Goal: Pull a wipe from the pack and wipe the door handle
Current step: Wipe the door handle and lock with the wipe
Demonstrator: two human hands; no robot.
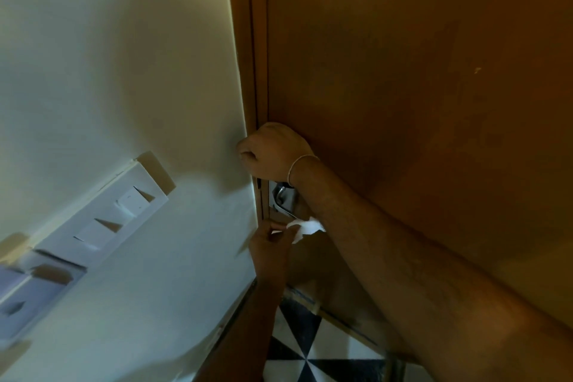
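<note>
The metal door handle (pixel 281 199) sits on the brown door (pixel 418 71), close to its left edge. My left hand (pixel 269 245) is just below the handle and pinches a small crumpled white wipe (pixel 306 227), which hangs a little under the handle's lower end. My right hand (pixel 269 150) is a closed fist just above the handle, against the door's edge; its wrist carries a thin bracelet and covers the handle's top. Nothing shows inside that fist. The wipe pack is out of view.
A white switch panel (pixel 102 226) is fixed to the pale wall (pixel 124 71) on the left. The brown door frame (pixel 248 56) runs between wall and door. Black-and-white tiled floor (pixel 310 350) shows at the bottom.
</note>
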